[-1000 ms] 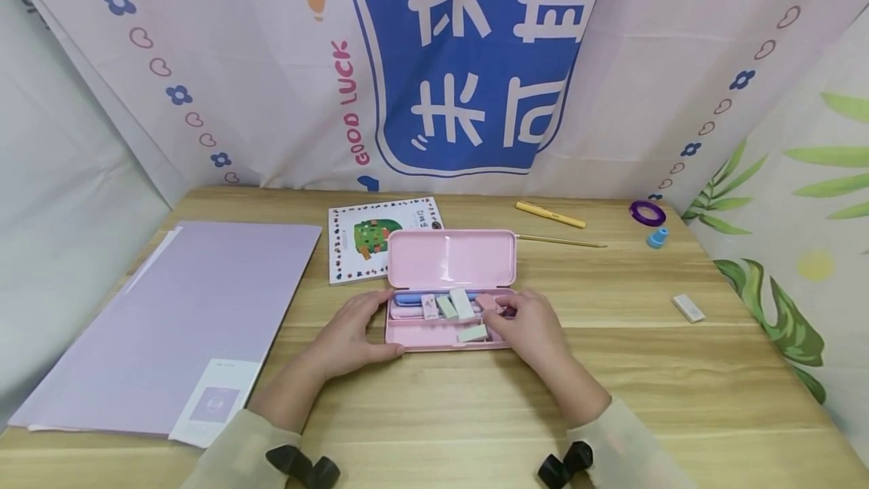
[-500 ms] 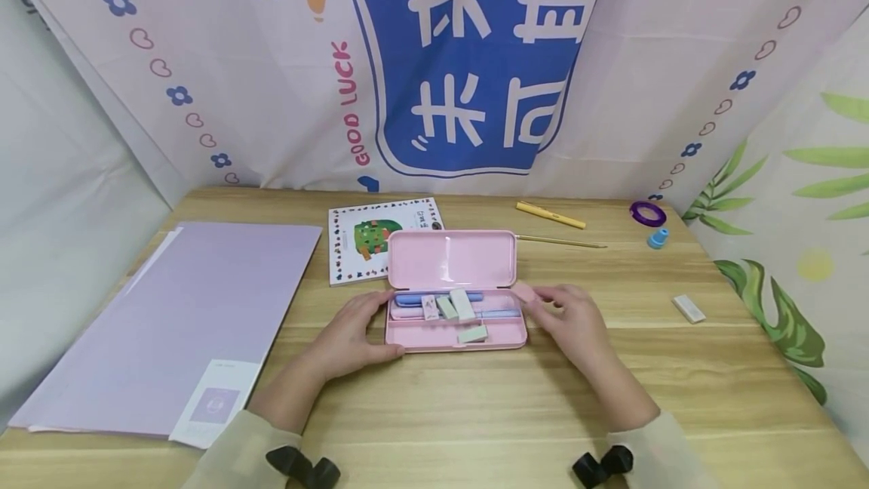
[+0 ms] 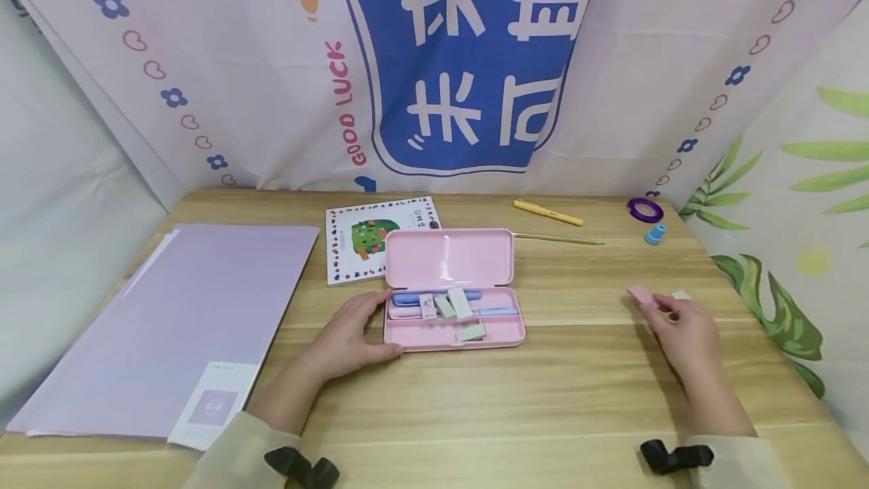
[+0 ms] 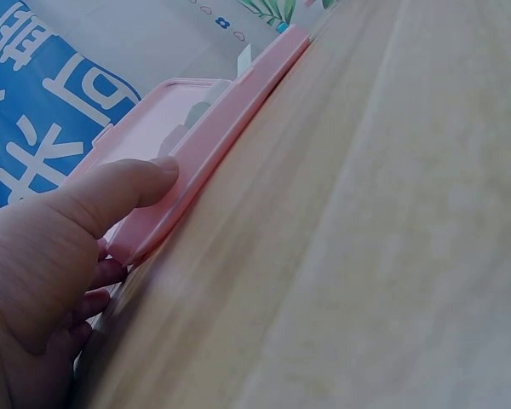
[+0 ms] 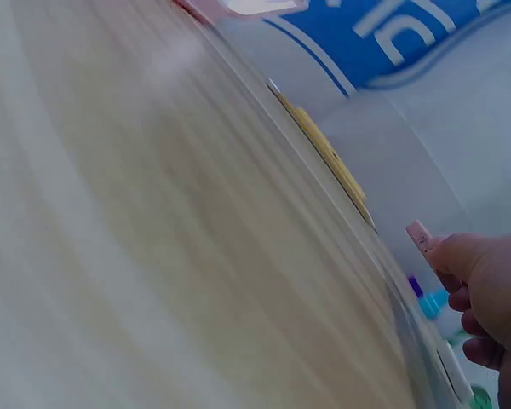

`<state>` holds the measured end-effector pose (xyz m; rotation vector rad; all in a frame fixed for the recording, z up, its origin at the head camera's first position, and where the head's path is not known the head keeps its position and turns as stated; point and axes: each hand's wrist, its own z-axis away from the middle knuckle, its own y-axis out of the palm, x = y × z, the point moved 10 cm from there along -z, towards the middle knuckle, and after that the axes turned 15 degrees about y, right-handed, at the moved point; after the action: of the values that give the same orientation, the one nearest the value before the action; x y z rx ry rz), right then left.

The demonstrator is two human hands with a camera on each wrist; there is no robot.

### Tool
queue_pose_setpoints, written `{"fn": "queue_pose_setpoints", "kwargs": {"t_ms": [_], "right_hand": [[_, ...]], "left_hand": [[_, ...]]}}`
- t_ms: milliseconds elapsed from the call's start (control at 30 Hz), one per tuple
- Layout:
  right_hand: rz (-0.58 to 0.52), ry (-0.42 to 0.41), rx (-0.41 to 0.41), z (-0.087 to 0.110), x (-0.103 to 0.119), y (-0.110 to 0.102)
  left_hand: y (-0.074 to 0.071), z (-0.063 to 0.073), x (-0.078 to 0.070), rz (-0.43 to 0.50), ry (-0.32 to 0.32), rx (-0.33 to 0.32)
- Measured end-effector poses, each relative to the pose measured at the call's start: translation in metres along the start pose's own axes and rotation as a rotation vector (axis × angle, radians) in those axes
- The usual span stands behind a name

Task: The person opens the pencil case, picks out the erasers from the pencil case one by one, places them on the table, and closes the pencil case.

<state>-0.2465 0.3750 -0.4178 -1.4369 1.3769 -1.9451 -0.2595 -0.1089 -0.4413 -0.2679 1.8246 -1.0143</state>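
An open pink pencil case (image 3: 407,334) lies mid-table with its lid raised. My left hand (image 3: 349,334) grips its left end, thumb on the front wall in the left wrist view and fingers behind. Inside are a blue pen (image 3: 407,299), a pale pink pen and several erasers, among them a white eraser (image 3: 459,303) and a pale green eraser (image 3: 471,333). Far to the right of the case, my right hand (image 3: 689,334) pinches a pink eraser (image 3: 640,294) between thumb and fingers, raised over the table. A white eraser (image 3: 681,295) is mostly hidden behind that hand.
A purple folder (image 3: 204,308) with a white label covers the table's left side. Behind the case lies a picture booklet (image 3: 370,240). Toward the back right are a yellow pen (image 3: 548,213), a thin gold rod (image 3: 563,239), a purple ring (image 3: 645,210) and a small blue piece (image 3: 655,235).
The right hand has lifted the pink eraser out of the pencil case and carried it right, close to the white eraser on the table. My left hand stays on the case.
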Motion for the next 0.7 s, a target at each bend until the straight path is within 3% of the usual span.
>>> {"fn": "queue_pose_setpoints", "kwargs": {"t_ms": [233, 700], "right_hand": [[0.024, 0.086, 0.013, -0.012, -0.034, -0.01], [0.05, 0.153, 0.025, -0.015, -0.047, -0.011]], "left_hand": [[0.0, 0.0, 0.0, 0.005, -0.001, 0.0], [0.0, 0.0, 0.0, 0.002, 0.008, 0.002]]}}
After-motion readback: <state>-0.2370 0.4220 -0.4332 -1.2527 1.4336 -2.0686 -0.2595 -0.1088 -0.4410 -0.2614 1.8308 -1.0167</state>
